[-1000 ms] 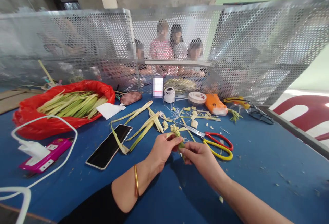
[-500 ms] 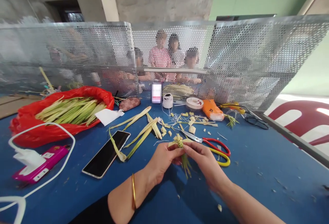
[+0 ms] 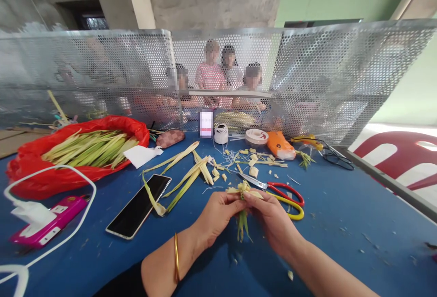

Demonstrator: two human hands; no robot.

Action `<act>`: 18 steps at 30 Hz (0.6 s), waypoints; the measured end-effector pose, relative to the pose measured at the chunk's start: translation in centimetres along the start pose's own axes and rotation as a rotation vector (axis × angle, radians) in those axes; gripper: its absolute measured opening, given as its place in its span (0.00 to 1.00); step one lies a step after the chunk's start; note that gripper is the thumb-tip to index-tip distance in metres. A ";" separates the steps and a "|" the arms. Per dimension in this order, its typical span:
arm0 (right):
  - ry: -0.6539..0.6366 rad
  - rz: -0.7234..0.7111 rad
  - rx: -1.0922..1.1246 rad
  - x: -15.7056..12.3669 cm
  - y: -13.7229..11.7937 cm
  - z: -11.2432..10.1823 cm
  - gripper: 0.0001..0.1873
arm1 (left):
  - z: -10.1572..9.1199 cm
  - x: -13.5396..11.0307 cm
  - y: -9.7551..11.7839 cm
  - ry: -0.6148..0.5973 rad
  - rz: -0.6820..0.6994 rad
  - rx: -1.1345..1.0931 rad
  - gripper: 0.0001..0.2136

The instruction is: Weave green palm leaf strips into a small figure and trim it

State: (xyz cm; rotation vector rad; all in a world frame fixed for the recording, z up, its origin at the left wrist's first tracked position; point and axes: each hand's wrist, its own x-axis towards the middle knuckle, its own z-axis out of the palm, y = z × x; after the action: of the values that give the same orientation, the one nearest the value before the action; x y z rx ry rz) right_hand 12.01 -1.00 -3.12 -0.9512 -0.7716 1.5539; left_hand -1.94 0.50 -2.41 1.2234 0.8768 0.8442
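Head view: a green leaf bundle (image 3: 242, 221) sits above the blue tabletop (image 3: 341, 256), pinched between the closed fingertips of the person's hands, left hand (image 3: 218, 213) and right hand (image 3: 272, 213). Scissors (image 3: 270, 185) lie just beyond the right.

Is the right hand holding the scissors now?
No, the right hand pinches the leafy bundle, while the scissors lie on the blue table.

Husk bundle (image 3: 242, 218) (seemingly upright), pale top, green below.
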 end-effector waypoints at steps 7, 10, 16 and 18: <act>0.104 -0.056 -0.038 0.1 0.6 0.3 0.14 | 0.1 0.0 -0.7 0.056 0.135 0.267 0.11; 0.082 -0.030 -0.047 0.1 0.8 0.3 0.15 | 0.1 0.0 -0.6 0.111 0.151 0.407 0.12; 0.106 -0.053 -0.031 -0.1 0.9 0.4 0.15 | 0.5 -0.5 -0.2 0.218 0.254 0.592 0.12; 0.100 -0.047 -0.042 0.0 0.9 0.3 0.16 | 0.5 -0.6 -0.2 0.234 0.283 0.627 0.12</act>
State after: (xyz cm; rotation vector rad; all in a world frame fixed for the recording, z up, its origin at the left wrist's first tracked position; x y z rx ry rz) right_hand 11.36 -1.18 -3.78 -1.0265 -0.7538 1.4431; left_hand -1.70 -0.28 -2.43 1.8510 1.2311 0.9870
